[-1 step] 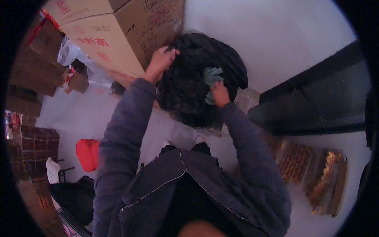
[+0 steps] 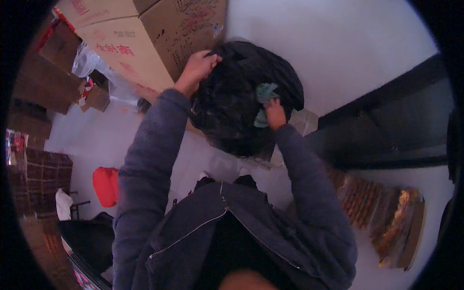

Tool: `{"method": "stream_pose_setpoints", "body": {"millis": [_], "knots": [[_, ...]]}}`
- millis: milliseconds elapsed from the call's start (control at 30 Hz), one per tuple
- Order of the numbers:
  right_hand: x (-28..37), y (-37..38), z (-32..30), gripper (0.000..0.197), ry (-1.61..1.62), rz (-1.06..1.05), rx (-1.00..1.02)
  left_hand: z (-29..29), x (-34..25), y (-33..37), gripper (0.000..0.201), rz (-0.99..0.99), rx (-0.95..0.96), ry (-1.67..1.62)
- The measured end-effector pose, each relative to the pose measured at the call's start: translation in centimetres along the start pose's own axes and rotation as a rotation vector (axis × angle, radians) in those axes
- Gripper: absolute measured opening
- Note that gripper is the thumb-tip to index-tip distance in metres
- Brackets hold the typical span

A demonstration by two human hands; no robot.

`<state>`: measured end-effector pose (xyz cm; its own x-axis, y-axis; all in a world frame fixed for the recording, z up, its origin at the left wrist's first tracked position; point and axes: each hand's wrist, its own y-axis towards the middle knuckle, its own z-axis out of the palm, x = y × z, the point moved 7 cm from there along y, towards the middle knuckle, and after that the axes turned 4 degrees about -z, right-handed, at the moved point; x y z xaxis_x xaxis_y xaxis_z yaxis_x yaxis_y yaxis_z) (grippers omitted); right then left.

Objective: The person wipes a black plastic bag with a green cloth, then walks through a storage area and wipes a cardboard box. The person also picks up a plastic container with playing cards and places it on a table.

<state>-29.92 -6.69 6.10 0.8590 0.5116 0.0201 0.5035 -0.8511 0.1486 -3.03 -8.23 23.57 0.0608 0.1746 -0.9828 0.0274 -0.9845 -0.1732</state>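
Head view — the right hand (image 2: 276, 114), gripping a green cloth (image 2: 266, 92), has shifted slightly toward three o'clock since the earlier frame. The cloth lies over a black plastic bag (image 2: 229, 104) at twelve o'clock. At the bag's ten-o'clock edge, the left hand (image 2: 199, 67) pinches the plastic, fingers closed. A cardboard box (image 2: 145, 63) at eleven o'clock carries red writing (image 2: 115, 49) — plus blurred dark print (image 2: 193, 12).
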Motion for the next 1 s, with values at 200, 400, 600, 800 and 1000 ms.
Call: {"method": "stream_pose_setpoints", "body": {"millis": [200,400,600,800,1000], "knots": [[-6.3,-1.2,-3.2,0.028,0.142,-0.059,-0.131,5.1,-7.3,3.1,0.016,0.083,-0.076,0.068],[-1.7,1.1,-15.2,0.030,0.306,-0.355,-0.659,7.4,-11.1,6.4,0.017,0.157,-0.163,-0.002],[4.4,7.2,-14.7,0.025,0.168,-0.541,-0.553,7.3,-10.1,7.9,0.017,0.083,-0.234,0.096],[-0.3,-2.7,1.1,0.020,0.245,-0.587,0.240,4.4,-7.3,8.2,0.014,0.033,-0.327,-0.075],[-2.4,-4.9,-4.1,0.025,0.388,-0.586,-0.006,5.1,-10.0,8.5,0.017,0.082,-0.269,-0.001]]}}
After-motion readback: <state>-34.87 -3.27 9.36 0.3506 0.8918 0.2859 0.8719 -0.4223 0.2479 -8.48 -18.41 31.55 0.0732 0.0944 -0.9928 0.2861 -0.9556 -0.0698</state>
